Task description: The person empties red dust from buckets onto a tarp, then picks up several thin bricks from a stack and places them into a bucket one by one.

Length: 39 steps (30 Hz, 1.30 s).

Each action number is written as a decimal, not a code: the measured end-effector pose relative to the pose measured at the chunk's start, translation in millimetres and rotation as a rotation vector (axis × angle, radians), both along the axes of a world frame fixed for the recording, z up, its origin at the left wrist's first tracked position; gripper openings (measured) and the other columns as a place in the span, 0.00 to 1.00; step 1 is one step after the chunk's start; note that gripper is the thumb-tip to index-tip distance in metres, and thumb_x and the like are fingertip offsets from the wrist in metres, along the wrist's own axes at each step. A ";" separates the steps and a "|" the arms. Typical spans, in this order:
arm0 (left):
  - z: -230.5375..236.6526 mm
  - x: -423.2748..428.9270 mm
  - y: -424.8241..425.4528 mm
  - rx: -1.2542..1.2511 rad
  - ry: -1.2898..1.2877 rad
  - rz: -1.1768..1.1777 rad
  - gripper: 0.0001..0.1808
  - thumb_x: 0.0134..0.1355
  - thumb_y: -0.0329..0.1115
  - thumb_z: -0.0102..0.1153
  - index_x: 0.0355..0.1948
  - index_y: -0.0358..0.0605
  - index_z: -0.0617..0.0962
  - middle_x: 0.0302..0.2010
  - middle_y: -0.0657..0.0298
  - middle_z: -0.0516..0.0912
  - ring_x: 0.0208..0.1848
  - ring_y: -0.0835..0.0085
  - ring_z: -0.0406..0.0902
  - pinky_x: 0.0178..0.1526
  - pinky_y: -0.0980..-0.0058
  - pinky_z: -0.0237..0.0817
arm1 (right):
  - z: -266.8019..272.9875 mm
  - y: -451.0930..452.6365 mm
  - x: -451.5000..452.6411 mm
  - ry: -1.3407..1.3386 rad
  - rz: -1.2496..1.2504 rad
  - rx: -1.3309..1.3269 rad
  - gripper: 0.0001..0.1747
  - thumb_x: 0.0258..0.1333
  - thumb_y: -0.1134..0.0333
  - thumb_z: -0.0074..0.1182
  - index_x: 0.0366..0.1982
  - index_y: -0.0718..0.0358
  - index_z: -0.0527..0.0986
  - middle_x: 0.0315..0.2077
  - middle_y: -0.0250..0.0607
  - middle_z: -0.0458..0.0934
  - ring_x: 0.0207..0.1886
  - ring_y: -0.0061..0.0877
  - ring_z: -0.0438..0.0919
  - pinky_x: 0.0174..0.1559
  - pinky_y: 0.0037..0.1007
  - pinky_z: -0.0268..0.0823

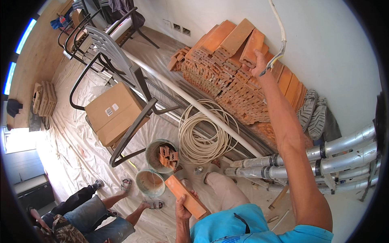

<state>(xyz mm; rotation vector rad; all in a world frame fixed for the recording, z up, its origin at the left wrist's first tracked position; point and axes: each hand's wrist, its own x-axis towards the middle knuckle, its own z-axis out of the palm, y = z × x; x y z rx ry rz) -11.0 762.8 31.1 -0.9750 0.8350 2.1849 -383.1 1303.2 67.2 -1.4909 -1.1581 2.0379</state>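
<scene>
A flat orange clay brick (184,196) is in my left hand (184,206), held in front of my body with the thumb on its upper face. My right arm reaches out to the top of a large stack of hollow clay bricks (225,82) against the wall. There my right hand (258,65) grips the near end of a brick (253,45), which lies tilted on the pile; the fingers are partly hidden beneath it. Broken brick pieces fill part of a bucket (149,155), and a second bucket (138,182) stands beside it.
Coiled cable (209,133) and a long white pipe (194,101) lie before the stack. A cardboard box (115,112) rests on a chair. Silvery ducts (291,171) run at the right, near boots (316,121). A cable (281,27) hangs by my right hand. Other people (97,212) are at lower left.
</scene>
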 end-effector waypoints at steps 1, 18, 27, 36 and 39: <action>2.3 -0.8 0.9 -0.010 0.003 -0.004 0.28 0.60 0.44 0.64 0.52 0.28 0.74 0.46 0.49 0.81 0.49 0.57 0.81 0.57 0.58 0.73 | -0.3 1.3 2.1 -0.002 0.026 0.025 0.36 0.59 0.48 0.60 0.62 0.59 0.65 0.50 0.52 0.71 0.47 0.43 0.78 0.34 0.39 0.79; -8.3 -11.8 -10.9 0.042 0.031 0.006 0.27 0.63 0.45 0.65 0.53 0.35 0.73 0.44 0.50 0.82 0.45 0.61 0.82 0.48 0.61 0.77 | -26.5 -172.1 254.8 0.295 0.378 0.180 0.37 0.60 0.50 0.61 0.58 0.71 0.67 0.47 0.40 0.76 0.49 0.27 0.77 0.51 0.30 0.70; -42.1 -23.7 -19.7 -0.043 0.043 -0.047 0.28 0.64 0.47 0.64 0.55 0.39 0.71 0.44 0.51 0.82 0.46 0.60 0.82 0.49 0.60 0.78 | -29.4 -315.2 361.1 0.012 1.082 -0.104 0.37 0.51 0.48 0.64 0.53 0.69 0.73 0.42 0.39 0.78 0.44 0.20 0.77 0.44 0.27 0.71; -109.4 -26.3 -66.1 0.017 -0.079 0.081 0.27 0.67 0.40 0.59 0.59 0.34 0.69 0.48 0.51 0.81 0.47 0.59 0.83 0.50 0.58 0.78 | -38.8 -376.0 306.8 -0.348 1.461 -0.171 0.29 0.49 0.56 0.55 0.48 0.71 0.74 0.28 0.40 0.78 0.24 0.21 0.78 0.21 0.25 0.70; -137.5 -37.5 -89.6 0.057 -0.092 0.123 0.24 0.67 0.37 0.57 0.58 0.32 0.68 0.48 0.48 0.81 0.46 0.55 0.83 0.49 0.55 0.78 | -63.8 -389.0 289.7 -0.374 1.513 -0.117 0.26 0.50 0.56 0.54 0.44 0.72 0.74 0.27 0.40 0.78 0.23 0.23 0.79 0.22 0.25 0.71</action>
